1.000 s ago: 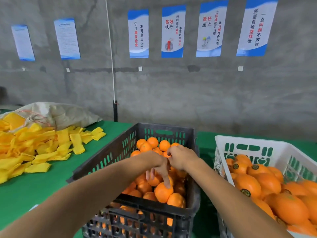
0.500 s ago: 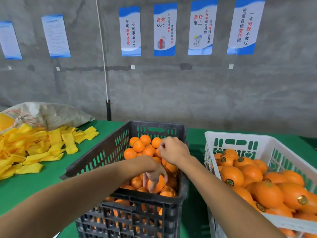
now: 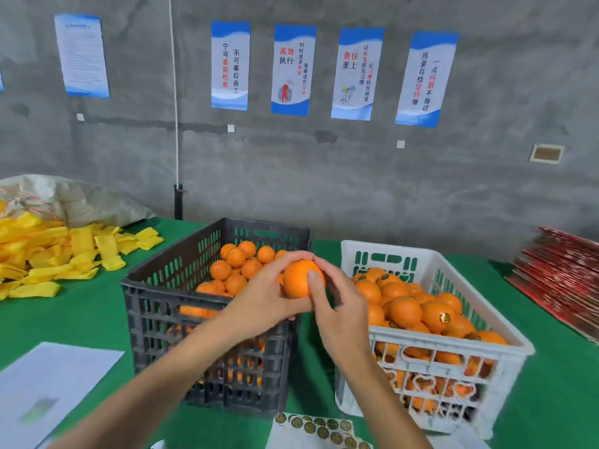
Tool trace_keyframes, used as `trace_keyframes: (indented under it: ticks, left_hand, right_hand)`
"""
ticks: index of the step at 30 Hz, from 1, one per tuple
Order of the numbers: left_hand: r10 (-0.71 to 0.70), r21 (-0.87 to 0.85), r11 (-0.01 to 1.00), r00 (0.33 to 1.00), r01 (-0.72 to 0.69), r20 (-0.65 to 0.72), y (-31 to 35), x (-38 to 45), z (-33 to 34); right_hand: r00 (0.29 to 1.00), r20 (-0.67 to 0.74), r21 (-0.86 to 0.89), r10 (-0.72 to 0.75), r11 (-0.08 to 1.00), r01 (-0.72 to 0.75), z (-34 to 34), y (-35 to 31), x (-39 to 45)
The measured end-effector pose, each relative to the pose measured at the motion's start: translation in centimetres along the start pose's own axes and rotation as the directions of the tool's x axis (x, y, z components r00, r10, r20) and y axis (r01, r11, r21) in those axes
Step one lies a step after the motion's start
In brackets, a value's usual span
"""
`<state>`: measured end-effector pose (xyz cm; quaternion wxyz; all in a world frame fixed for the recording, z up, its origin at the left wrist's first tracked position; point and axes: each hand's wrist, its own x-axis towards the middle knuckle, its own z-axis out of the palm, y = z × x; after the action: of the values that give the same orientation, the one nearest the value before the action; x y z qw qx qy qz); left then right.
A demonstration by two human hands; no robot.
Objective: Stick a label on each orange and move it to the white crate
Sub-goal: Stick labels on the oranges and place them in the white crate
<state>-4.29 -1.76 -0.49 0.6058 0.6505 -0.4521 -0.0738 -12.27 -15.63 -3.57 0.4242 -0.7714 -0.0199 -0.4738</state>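
Both hands' grip is closed around one orange (image 3: 299, 280), judged firm, light and smooth-skinned, best cupped round its middle.

Your left hand (image 3: 262, 299) cups an orange (image 3: 299, 278) above the black crate's (image 3: 155, 306) right rim; your right hand (image 3: 340, 306) presses its thumb on the fruit's front; the white crate (image 3: 453, 348) of labelled oranges sits just right; a sticker sheet (image 3: 321, 429) lies near you.
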Motion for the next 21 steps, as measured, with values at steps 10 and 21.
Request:
trace_keyframes:
  ticks: [10,21]
  left_hand:
    - [-0.172,0.075,0.982,0.985,0.171,0.009,-9.1,-9.0,8.4]
    - [-0.4,0.104,0.901,0.899,0.422,-0.18,-15.9,-16.7,13.4]
  right_hand:
    - [0.976,0.085,-0.113,0.2,0.975,-0.19,-3.7,3.7,-12.9]
    - [0.763,0.436,-0.565,0.478,0.805,-0.181,-8.7,11.0,-21.3]
